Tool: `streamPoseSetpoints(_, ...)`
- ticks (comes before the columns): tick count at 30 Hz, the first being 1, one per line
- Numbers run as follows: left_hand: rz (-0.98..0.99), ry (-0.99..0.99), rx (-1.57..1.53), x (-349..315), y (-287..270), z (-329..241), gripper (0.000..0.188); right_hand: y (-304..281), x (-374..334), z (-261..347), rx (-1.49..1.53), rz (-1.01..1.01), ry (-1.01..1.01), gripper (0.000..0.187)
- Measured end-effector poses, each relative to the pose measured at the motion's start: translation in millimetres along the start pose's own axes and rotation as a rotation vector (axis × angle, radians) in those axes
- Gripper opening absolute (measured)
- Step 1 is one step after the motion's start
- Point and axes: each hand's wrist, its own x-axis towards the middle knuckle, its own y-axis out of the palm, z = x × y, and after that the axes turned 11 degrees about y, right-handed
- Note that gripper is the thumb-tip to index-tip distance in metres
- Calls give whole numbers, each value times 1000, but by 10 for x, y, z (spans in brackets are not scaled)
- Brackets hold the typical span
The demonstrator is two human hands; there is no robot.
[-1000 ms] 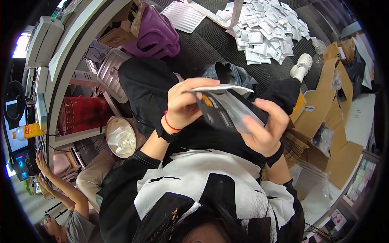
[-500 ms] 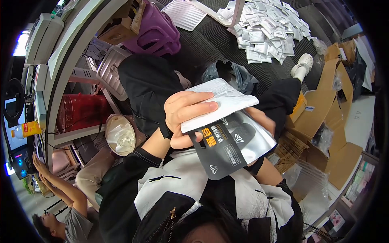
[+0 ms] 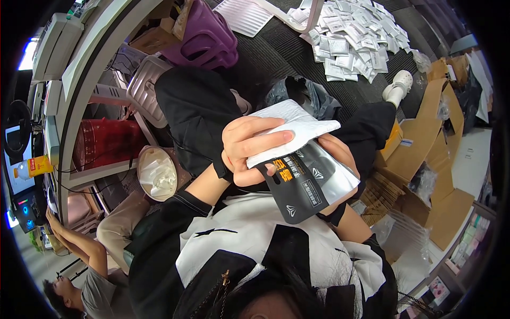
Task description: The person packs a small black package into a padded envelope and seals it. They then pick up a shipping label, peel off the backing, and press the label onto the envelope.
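My left hand [image 3: 249,143] is closed on a white padded mailer [image 3: 303,123], its fingers lying across the top face and its thumb underneath by the black pouch. Below the mailer's near edge sticks out a flat pouch [image 3: 297,199], black with orange print on one part and shiny silver on the other. My right hand [image 3: 341,153] wraps round the pouch's silver far side. The mailer covers the pouch's upper end, so I cannot tell how much of it is inside.
A heap of white mailers [image 3: 350,40] covers the floor ahead. A grey plastic bag [image 3: 321,101] stands between my legs. Open cardboard boxes [image 3: 433,154] are at the right. On the left are a lined bin [image 3: 159,178], a purple stool [image 3: 207,40] and a seated person [image 3: 101,292].
Both hands have shifted slightly with the mailer and pouch. The left hand has moved right, and the pouch's lower corner has risen a little to the right.
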Motion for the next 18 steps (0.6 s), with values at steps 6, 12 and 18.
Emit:
streamPoseSetpoints(6,102,-588,-207,-117,-64,-120,19,-72,141,-12,-60,83,-117,37)
streamPoseSetpoints(12,-155,-389,-346,-102,209,28,59,-210,388,-23,-108,144,-79,30)
streamPoseSetpoints(18,53,-622,-409,27,49,75,105,-388,421,15,-69,169,281,27)
